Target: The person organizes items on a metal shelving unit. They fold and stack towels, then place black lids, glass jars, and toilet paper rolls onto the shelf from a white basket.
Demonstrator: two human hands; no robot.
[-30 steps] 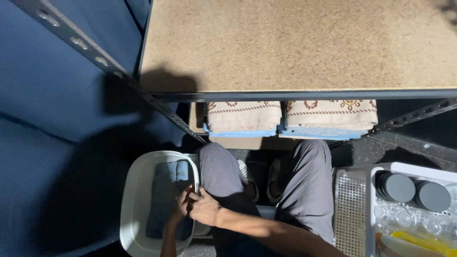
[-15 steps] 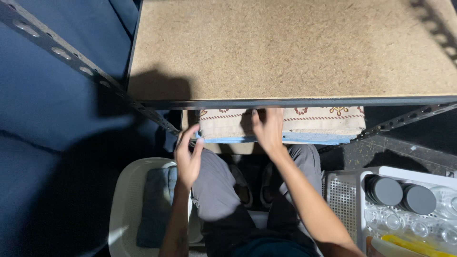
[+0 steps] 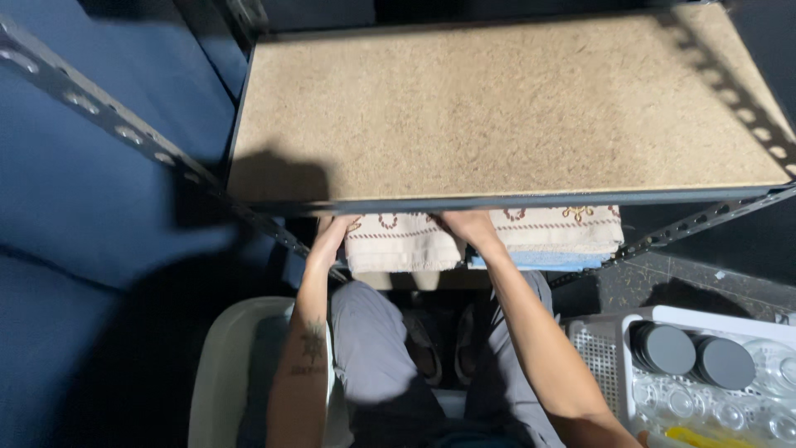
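A folded beige towel [image 3: 401, 242] with a brown embroidered border lies on the lower shelf, under the top chipboard shelf [image 3: 497, 108]. My left hand [image 3: 332, 233] holds its left edge and my right hand [image 3: 469, 226] grips its right edge. A second folded beige towel [image 3: 557, 231] lies just to the right, on top of a blue one [image 3: 539, 260]. My fingertips are partly hidden beneath the upper shelf's front edge.
A white laundry basket [image 3: 217, 373] with dark cloth stands at the lower left beside my legs. A white crate [image 3: 705, 365] with dark round lids and clear glass jars stands at the lower right. Blue fabric covers the left side behind a metal rack post [image 3: 124, 133].
My left hand rose out of the laundry basket. Both hands came up to the lower shelf and closed on the left beige towel. The view tilted up.
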